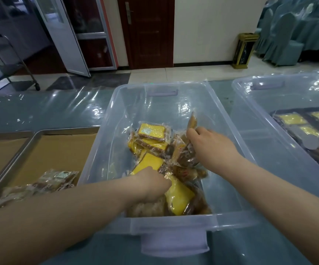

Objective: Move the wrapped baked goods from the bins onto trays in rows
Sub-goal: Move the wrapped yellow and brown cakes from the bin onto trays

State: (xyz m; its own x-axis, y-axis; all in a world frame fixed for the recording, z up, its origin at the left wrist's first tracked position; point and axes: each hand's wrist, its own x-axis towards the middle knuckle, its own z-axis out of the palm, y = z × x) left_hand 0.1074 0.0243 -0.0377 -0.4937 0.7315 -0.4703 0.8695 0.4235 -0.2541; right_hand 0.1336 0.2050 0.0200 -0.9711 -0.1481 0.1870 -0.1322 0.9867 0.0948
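A clear plastic bin (116,104) stands in front of me with a pile of wrapped yellow and brown baked goods (151,136) in its near half. Both hands are inside it. My right hand (210,144) is closed on a brown wrapped pastry (192,121) and holds it on edge at the pile's right side. My left hand (153,185) reaches into the pile beside a yellow wrapped cake (178,197), fingers curled down among the wrappers; what it grips is hidden. A metal tray (59,150) lined with brown paper lies to the left, with a few wrapped pastries (55,180) at its near edge.
A second metal tray (0,150) lies at the far left. Another clear bin (281,96) at the right holds yellow wrapped cakes (292,119) on a dark tray. The table is covered in shiny plastic sheeting. A cart, doors and covered chairs stand beyond the table.
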